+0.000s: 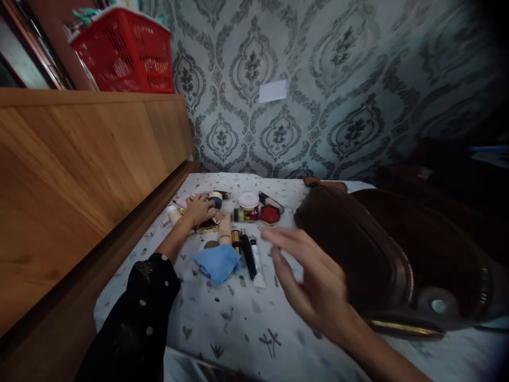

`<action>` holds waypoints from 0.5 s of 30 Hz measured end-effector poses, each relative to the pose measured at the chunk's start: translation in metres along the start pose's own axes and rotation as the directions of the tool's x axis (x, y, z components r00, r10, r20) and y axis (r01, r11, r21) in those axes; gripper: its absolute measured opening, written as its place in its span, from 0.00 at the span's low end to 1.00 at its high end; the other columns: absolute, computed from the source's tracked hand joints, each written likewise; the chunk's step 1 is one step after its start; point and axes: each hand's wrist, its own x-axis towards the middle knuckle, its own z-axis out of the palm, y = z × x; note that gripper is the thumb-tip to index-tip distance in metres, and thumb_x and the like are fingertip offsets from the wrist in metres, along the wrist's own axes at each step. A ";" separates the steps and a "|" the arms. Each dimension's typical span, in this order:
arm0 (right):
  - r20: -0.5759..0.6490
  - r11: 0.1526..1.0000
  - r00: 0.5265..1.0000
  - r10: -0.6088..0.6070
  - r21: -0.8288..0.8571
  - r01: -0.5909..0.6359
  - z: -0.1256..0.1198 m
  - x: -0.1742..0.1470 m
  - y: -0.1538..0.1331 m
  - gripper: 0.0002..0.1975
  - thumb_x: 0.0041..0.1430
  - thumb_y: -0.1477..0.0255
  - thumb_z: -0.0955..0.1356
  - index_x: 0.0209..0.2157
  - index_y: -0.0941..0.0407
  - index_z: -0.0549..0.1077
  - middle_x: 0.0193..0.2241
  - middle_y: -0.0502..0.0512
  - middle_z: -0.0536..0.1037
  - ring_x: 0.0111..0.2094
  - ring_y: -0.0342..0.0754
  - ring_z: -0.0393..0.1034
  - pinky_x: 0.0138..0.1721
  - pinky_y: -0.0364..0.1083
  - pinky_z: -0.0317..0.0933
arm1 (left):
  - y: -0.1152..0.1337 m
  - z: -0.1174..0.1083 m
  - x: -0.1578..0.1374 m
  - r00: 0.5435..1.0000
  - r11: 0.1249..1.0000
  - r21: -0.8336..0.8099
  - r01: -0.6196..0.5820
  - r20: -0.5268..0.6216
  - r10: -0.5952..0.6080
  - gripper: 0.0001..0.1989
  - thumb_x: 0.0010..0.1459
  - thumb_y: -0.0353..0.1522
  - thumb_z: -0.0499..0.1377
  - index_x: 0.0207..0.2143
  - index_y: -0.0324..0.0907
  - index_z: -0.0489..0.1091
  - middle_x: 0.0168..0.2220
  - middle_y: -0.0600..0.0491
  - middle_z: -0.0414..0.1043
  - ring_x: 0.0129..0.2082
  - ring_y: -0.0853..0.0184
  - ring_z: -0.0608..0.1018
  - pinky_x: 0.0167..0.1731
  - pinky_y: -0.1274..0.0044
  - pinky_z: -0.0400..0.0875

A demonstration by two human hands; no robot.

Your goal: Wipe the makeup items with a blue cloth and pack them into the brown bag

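Observation:
My left hand (pixel 199 209), in a black dotted sleeve, reaches down into the left side of a group of cosmetics. Its fingers are curled low beside a dark blue jar with a cream lid (pixel 215 199); what lies under them is hidden. My right hand (pixel 308 270) is raised over the cloth, slightly blurred, fingers stretched out and holding nothing. Between the hands lie a beige bottle (pixel 225 231), a black tube (pixel 248 255), a white tube (pixel 257 265) and a folded blue cloth (pixel 218 263). Behind them are a white-lidded jar (pixel 248 200) and a red compact (pixel 270 214).
A large dark brown bag (pixel 345 244) with zips stands on the right of the patterned tablecloth (pixel 222 339). A wooden cabinet (pixel 91 175) borders the left, with a red plastic basket (pixel 135 50) on top. Patterned wallpaper (pixel 254 122) covers the back wall.

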 end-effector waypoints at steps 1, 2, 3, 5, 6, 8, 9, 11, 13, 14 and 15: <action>0.000 0.993 0.995 0.104 -0.053 -0.104 0.018 0.006 0.022 0.22 0.64 0.77 0.62 0.57 0.48 0.70 0.48 0.58 0.78 0.49 0.53 0.74 0.49 0.54 0.72 | -0.007 0.000 0.002 1.000 1.000 -0.008 -0.003 0.011 0.003 0.15 0.63 0.43 0.54 0.45 0.49 0.76 0.56 0.47 0.69 0.58 0.51 0.65 0.52 0.56 0.62; 0.010 0.973 0.977 0.211 -0.101 -0.209 0.037 0.011 0.045 0.20 0.65 0.76 0.61 0.56 0.51 0.70 0.50 0.60 0.76 0.51 0.54 0.72 0.52 0.56 0.70 | -0.014 0.000 0.004 1.000 1.000 -0.016 -0.008 0.022 0.009 0.15 0.63 0.42 0.53 0.45 0.49 0.76 0.54 0.48 0.70 0.58 0.51 0.65 0.53 0.56 0.62; 0.005 0.938 0.951 0.309 -0.169 -0.304 0.056 0.014 0.068 0.20 0.64 0.74 0.61 0.56 0.55 0.69 0.53 0.64 0.74 0.55 0.57 0.69 0.54 0.58 0.67 | -0.020 -0.001 0.007 0.999 1.000 -0.023 -0.016 0.032 0.016 0.15 0.63 0.42 0.54 0.45 0.49 0.76 0.53 0.48 0.71 0.58 0.52 0.65 0.53 0.57 0.62; 0.008 0.823 0.870 0.493 -0.330 -0.463 0.087 0.021 0.109 0.23 0.62 0.72 0.63 0.58 0.62 0.67 0.59 0.72 0.66 0.62 0.63 0.60 0.60 0.61 0.60 | -0.030 -0.001 0.011 0.998 0.999 -0.036 -0.029 0.049 0.031 0.15 0.62 0.41 0.54 0.45 0.48 0.76 0.52 0.47 0.72 0.58 0.52 0.65 0.54 0.59 0.62; 0.026 0.771 0.832 0.553 -0.396 -0.500 0.100 0.025 0.125 0.25 0.62 0.71 0.64 0.60 0.63 0.65 0.62 0.74 0.63 0.64 0.65 0.57 0.60 0.62 0.58 | -0.034 0.000 0.014 0.998 0.999 -0.041 -0.034 0.057 0.037 0.15 0.62 0.40 0.54 0.44 0.47 0.77 0.52 0.47 0.71 0.58 0.53 0.65 0.55 0.60 0.62; 0.072 0.684 0.758 0.649 -0.492 -0.539 0.118 0.036 0.147 0.29 0.62 0.66 0.66 0.62 0.62 0.62 0.62 0.73 0.60 0.63 0.66 0.56 0.59 0.61 0.58 | -0.041 0.001 0.019 0.997 0.998 -0.047 -0.039 0.071 0.043 0.15 0.61 0.39 0.54 0.43 0.47 0.78 0.53 0.48 0.71 0.59 0.54 0.65 0.57 0.62 0.61; 0.102 0.656 0.725 0.681 -0.524 -0.543 0.124 0.042 0.153 0.30 0.61 0.64 0.67 0.62 0.60 0.62 0.61 0.72 0.62 0.61 0.66 0.59 0.57 0.60 0.58 | -0.045 0.003 0.021 0.996 0.998 -0.049 -0.036 0.077 0.040 0.14 0.61 0.38 0.54 0.42 0.47 0.78 0.54 0.48 0.70 0.60 0.55 0.65 0.58 0.62 0.61; 0.148 0.636 0.688 0.710 -0.554 -0.537 0.132 0.051 0.160 0.28 0.59 0.63 0.69 0.59 0.56 0.66 0.58 0.68 0.65 0.56 0.65 0.65 0.53 0.59 0.61 | -0.052 0.006 0.026 0.997 0.999 -0.047 -0.008 0.080 0.012 0.14 0.61 0.37 0.53 0.42 0.47 0.78 0.57 0.49 0.68 0.62 0.55 0.62 0.60 0.62 0.59; 0.165 0.648 0.692 0.703 -0.548 -0.528 0.138 0.055 0.163 0.25 0.59 0.63 0.70 0.57 0.53 0.68 0.56 0.66 0.66 0.51 0.63 0.68 0.49 0.57 0.63 | -0.061 0.009 0.031 0.996 0.998 -0.038 0.058 0.073 -0.055 0.16 0.63 0.37 0.51 0.44 0.47 0.77 0.61 0.48 0.64 0.64 0.54 0.59 0.61 0.60 0.58; 0.161 0.657 0.700 0.695 -0.539 -0.528 0.140 0.055 0.163 0.24 0.59 0.63 0.69 0.56 0.53 0.69 0.55 0.66 0.66 0.51 0.62 0.68 0.48 0.56 0.64 | -0.065 0.011 0.033 0.993 0.994 -0.033 0.102 0.067 -0.100 0.17 0.64 0.38 0.50 0.45 0.46 0.77 0.62 0.47 0.62 0.65 0.53 0.58 0.60 0.59 0.58; 0.157 0.663 0.707 0.690 -0.530 -0.529 0.141 0.054 0.164 0.25 0.60 0.63 0.69 0.57 0.53 0.68 0.55 0.65 0.66 0.51 0.61 0.68 0.48 0.55 0.65 | -0.070 0.013 0.035 0.987 0.988 -0.028 0.149 0.061 -0.148 0.19 0.66 0.39 0.48 0.47 0.45 0.76 0.63 0.45 0.61 0.65 0.52 0.57 0.60 0.57 0.59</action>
